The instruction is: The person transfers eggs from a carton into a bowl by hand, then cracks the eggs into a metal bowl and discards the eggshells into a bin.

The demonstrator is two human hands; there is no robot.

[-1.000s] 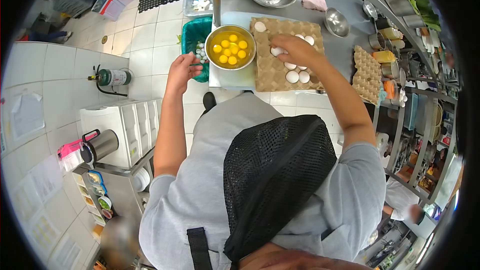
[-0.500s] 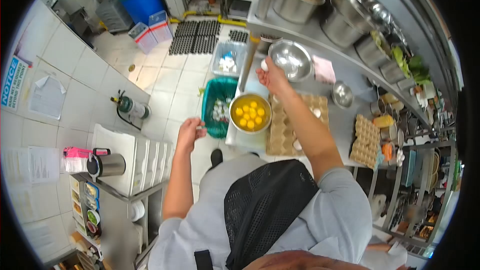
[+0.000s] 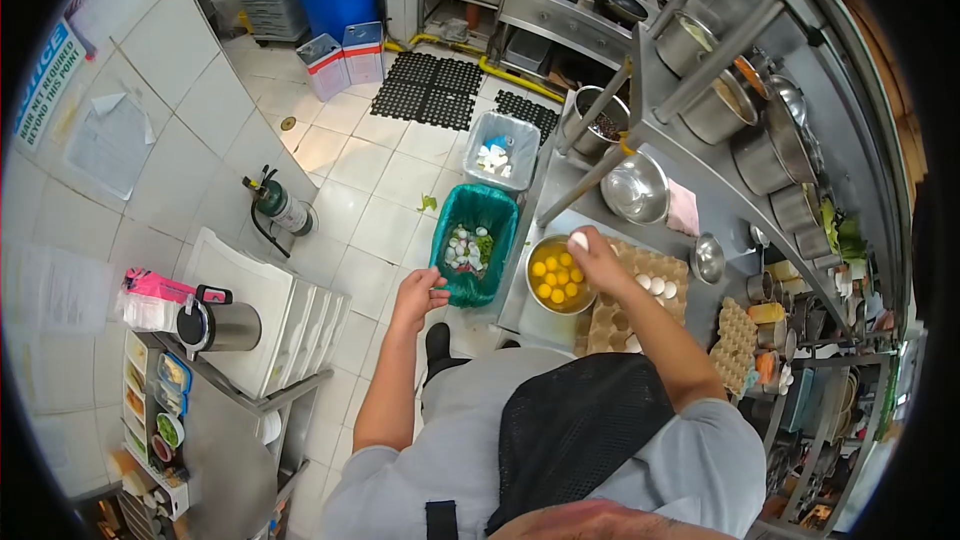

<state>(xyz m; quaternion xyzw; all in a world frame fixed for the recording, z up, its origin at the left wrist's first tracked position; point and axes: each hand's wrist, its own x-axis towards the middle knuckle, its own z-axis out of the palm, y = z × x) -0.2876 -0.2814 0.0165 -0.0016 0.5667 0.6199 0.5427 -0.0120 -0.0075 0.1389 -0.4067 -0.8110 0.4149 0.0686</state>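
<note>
My right hand (image 3: 600,265) grips a white egg (image 3: 579,239) over the right side of a metal bowl (image 3: 530,283). Several raw egg yolks (image 3: 557,278) lie inside that bowl. Beneath my right forearm is a cardboard egg tray (image 3: 603,324), with a few white eggs (image 3: 656,287) still in its cups. My left hand (image 3: 417,298) hovers near the lower left edge of a green-lined bin (image 3: 447,283), fingers loosely apart with nothing visible in them. Eggshells (image 3: 464,248) and green scraps lie in the bin.
A larger metal bowl (image 3: 633,190), a pink cloth (image 3: 683,210) and a small metal bowl (image 3: 708,258) stand farther along the counter. A clear tub (image 3: 484,172) sits behind the bin. At left are a fire extinguisher (image 3: 283,205) and a steel jug (image 3: 235,326). Pots line the overhead shelf.
My right hand has brought the egg from beside the large metal bowl back to the yolk bowl. My left hand is now closer to the bin. The camera view has shifted.
</note>
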